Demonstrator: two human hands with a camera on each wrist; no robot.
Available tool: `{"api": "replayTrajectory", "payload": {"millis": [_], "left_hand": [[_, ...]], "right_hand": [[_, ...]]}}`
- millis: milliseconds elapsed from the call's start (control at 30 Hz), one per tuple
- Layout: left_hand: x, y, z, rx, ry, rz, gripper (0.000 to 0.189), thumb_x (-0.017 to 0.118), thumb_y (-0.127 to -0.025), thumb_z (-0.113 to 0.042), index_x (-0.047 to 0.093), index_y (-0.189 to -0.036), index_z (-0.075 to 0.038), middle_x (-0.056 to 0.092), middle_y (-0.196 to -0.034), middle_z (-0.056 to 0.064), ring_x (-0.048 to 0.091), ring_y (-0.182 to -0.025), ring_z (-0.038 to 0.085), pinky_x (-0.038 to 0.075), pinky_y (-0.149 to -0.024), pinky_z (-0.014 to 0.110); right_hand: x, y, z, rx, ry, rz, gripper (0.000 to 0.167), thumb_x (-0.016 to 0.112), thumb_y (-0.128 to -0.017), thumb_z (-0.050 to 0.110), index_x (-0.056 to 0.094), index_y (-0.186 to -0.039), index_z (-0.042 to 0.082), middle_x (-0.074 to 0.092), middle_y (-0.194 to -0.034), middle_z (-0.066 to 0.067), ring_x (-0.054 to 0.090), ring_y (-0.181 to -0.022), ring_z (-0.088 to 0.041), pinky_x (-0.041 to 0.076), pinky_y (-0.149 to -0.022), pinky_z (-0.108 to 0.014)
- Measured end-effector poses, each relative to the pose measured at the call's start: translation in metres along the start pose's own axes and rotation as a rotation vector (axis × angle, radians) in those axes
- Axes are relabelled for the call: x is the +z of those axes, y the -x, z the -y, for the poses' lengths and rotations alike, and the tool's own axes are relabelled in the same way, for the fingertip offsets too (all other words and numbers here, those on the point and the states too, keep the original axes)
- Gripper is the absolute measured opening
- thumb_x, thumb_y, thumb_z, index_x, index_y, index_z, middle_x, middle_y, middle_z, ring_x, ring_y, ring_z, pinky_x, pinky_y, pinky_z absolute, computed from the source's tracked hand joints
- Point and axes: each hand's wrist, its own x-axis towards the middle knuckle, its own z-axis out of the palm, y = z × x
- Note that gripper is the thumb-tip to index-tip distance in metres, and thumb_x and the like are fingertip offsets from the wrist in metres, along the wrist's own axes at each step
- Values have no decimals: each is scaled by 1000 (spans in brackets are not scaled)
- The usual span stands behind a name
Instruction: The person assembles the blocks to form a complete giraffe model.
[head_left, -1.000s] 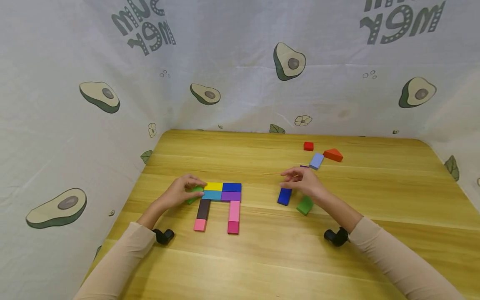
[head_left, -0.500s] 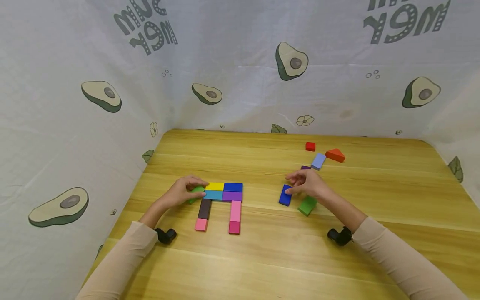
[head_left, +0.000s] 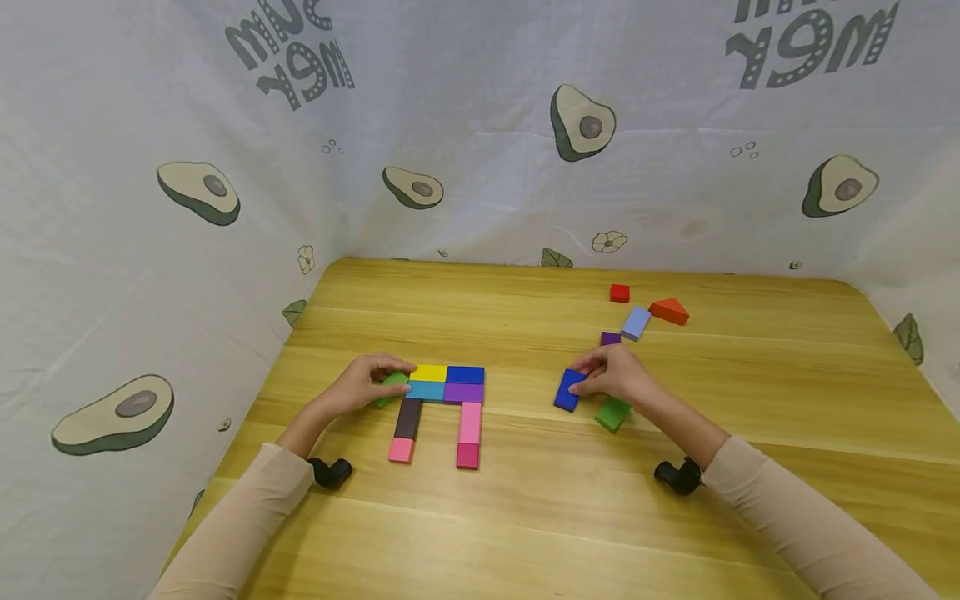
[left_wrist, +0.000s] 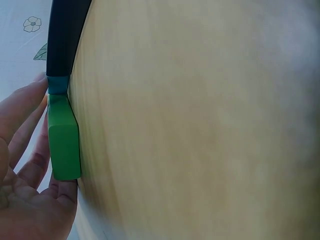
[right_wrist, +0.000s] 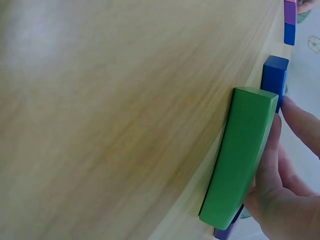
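Observation:
My left hand rests at the left end of a flat arrangement of coloured blocks. Its thumb and fingers curl round a green block, with the fingertips at the yellow block and the teal block. Beside them lie a blue block and a purple block. Two legs extend below: a dark block with a pink end, and a pink block with a deeper pink end. Farther right, my right hand pinches another blue block between thumb and finger.
Beneath the right hand lies a second green block. Behind it are a dark purple block, a light blue block, a red block and an orange-red triangle. A printed curtain borders the wooden table.
My right hand has lowered its thumb and fingers onto the blue block, which has shifted slightly left. The left hand stays where it was.

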Motion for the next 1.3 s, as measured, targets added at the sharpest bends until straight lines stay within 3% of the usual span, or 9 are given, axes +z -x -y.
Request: {"api": "replayTrajectory", "payload": {"millis": [200, 600, 1300], "left_hand": [[3, -3, 16, -9, -18, -6, 36, 70, -93, -4, 64, -127, 6, 65, -124, 21, 59, -111, 37, 47, -97, 53], [-2, 5, -12, -2, 5, 14, 35, 70, -92, -1, 63, -125, 10, 64, -123, 25, 59, -110, 41, 48, -96, 54], [-3, 3, -10, -3, 32, 22, 36, 69, -93, 0, 62, -126, 11, 63, -124, 27, 58, -113, 42, 46, -100, 56]], "right_hand": [[6, -1, 2, 1, 2, -17, 31, 85, -79, 3, 71, -104, -10, 64, -87, -11, 58, -73, -17, 50, -62, -23], [16, -4, 8, 36, -35, -47, 34, 84, -80, 5, 71, -107, -9, 64, -90, -13, 57, -74, -18, 49, -62, -22], [33, -10, 12, 25, -95, -60, 42, 88, -75, 5, 69, -110, -8, 62, -92, -13, 59, -76, -19, 51, -64, -24]]}}
